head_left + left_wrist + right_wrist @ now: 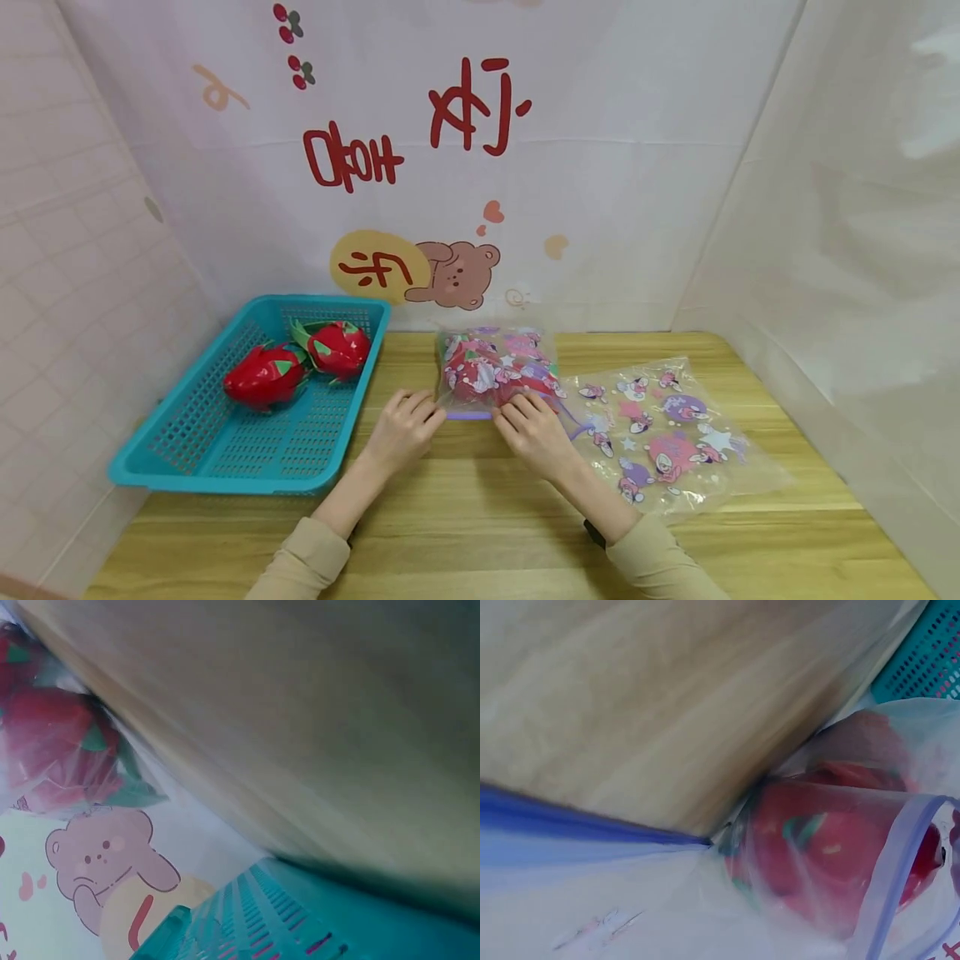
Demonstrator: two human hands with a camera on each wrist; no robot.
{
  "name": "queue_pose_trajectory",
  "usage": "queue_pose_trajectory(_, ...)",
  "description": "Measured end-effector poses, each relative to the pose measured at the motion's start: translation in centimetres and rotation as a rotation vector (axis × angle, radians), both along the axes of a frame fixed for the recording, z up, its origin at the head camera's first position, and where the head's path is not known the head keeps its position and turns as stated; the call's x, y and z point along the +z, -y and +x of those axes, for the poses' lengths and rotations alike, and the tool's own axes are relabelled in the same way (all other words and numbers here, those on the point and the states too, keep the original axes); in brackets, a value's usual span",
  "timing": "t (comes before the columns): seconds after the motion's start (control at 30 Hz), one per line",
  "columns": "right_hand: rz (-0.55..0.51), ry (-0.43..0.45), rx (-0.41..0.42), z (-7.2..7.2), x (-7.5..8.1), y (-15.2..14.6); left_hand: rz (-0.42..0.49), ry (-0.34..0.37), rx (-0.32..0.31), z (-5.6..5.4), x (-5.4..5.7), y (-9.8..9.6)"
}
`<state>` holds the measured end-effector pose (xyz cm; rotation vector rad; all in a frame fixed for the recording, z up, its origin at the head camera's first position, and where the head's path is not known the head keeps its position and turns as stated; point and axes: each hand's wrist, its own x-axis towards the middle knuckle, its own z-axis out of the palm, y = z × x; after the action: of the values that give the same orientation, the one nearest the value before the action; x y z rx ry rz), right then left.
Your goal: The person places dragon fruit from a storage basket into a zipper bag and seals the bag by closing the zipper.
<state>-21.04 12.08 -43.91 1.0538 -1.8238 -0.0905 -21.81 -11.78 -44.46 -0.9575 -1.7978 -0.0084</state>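
Observation:
A clear zip bag [500, 343] with pink and purple cartoon prints lies on the table in front of both hands. Red dragon fruits [52, 731] with green tips show through its plastic. Its purple zip strip [467, 415] faces the person. The left hand [405, 423] pinches the strip's left end, fingers curled. Farther right along the same edge, the right hand [531, 427] pinches the strip. To the right of that hand the strip [900, 877] rises and the bag's mouth gapes. Neither wrist view shows the fingertips.
On the left stands a turquoise basket [347, 417] holding two red dragon fruits [266, 377]. A second printed zip bag [675, 458] lies flat at the right, partly beside the right forearm. A printed backdrop [600, 183] closes off the wooden table's [465, 525] far side.

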Motion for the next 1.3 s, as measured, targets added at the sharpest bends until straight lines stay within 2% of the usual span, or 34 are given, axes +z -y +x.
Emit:
queue_pose_trajectory(0.2, -0.003, 0.009, 0.015, 0.0, 0.2, -0.2, 0.014, 0.002, -0.016, -0.1, 0.3, 0.6)
queue_pose_trajectory(0.5, -0.008, 0.044, 0.023, 0.1, 0.1, -1.6, 0.053, 0.016, 0.004, 0.3, 0.2, 1.6)
queue_pose_trajectory(0.8, 0.056, -0.012, 0.063, 0.1, 0.1, -3.5, 0.022, -0.001, 0.057, 0.4, -0.1, 1.7)
queue_pose_trajectory(1.03, 0.013, -0.05, 0.15, -0.3, 0.0, -4.2, 0.036, -0.024, 0.022, 0.4, -0.1, 1.3)
queue_pose_trajectory(1.3, 0.009, -0.036, 0.163, -0.5, 0.1, -5.6, 0.039, -0.033, 0.005, 0.3, -0.2, 1.1)
